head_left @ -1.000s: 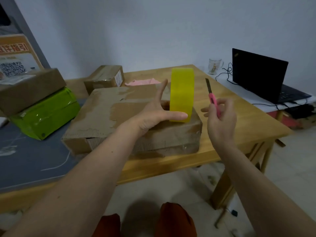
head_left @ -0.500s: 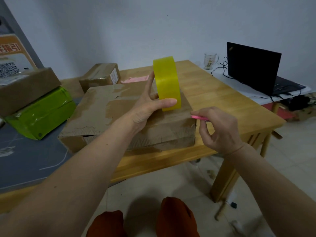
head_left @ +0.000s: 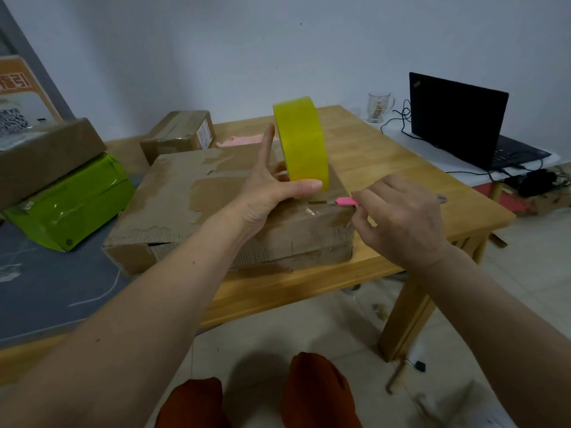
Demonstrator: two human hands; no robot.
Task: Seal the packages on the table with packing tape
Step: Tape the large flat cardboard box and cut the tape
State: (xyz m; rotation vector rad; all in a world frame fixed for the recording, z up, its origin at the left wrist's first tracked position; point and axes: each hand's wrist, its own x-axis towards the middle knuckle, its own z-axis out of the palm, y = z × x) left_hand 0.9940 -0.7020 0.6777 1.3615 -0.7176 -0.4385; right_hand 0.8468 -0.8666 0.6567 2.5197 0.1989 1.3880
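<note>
The left hand [head_left: 272, 193] grips the yellow tape roll [head_left: 301, 146] upright on the large cardboard package [head_left: 191, 205], apparently tensioning the strip so the pink cutter [head_left: 346, 201] pinched in the right hand [head_left: 398, 217] can sever it, on a wooden table [head_left: 386, 168] by a white wall.

Glossy yellow tape roll [head_left: 301, 146], torn matt cardboard box [head_left: 197, 208], smooth wooden table [head_left: 386, 156].

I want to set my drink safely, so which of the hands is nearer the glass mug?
Right. The right hand is below the glass mug, the left hand farther left, gripping the tape roll.
</note>
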